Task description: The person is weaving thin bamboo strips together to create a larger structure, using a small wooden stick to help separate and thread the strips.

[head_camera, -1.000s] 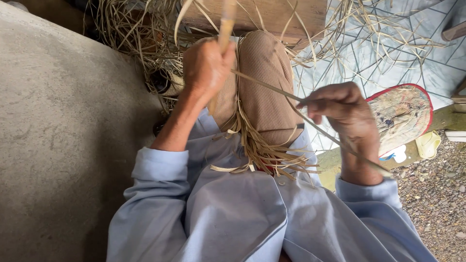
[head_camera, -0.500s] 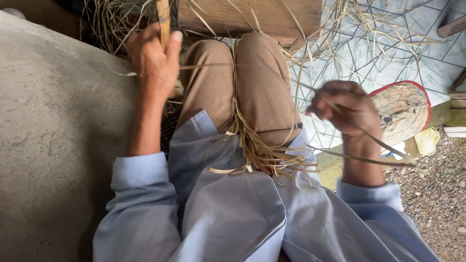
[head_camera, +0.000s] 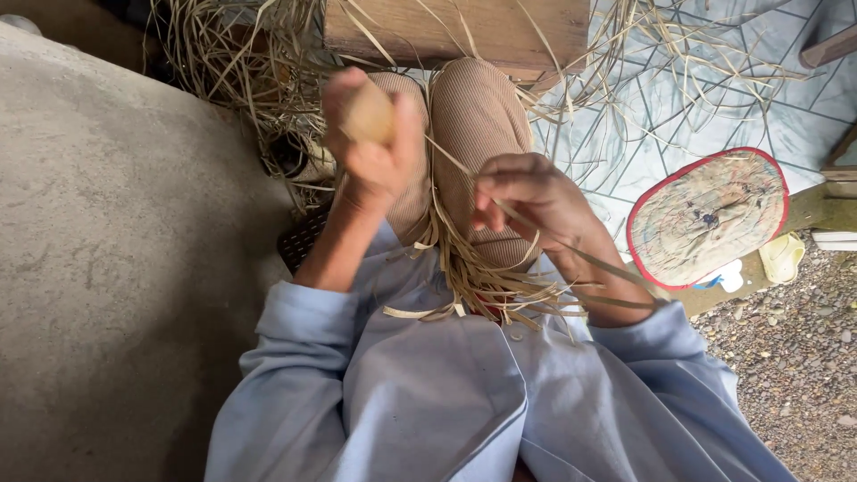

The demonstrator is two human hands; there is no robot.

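My left hand (head_camera: 370,143) is raised over my left knee and closed around a thick tan handle, blurred by motion. My right hand (head_camera: 527,201) sits over my right knee (head_camera: 473,116) and pinches a thin pale strip (head_camera: 616,268) that trails back past my wrist. A loose bundle of dry straw-coloured strips (head_camera: 486,286) lies in my lap on the light blue shirt. The two hands are a short gap apart.
A grey concrete slab (head_camera: 116,268) fills the left. A wooden block (head_camera: 455,31) stands ahead among scattered strips. A round woven fan with a red rim (head_camera: 705,219) lies on the tiled floor to the right, gravel (head_camera: 794,357) beyond it.
My left hand has come down and rightward toward my knees, still gripping the handle. My right hand has moved left and closer to the left hand, keeping the strip.
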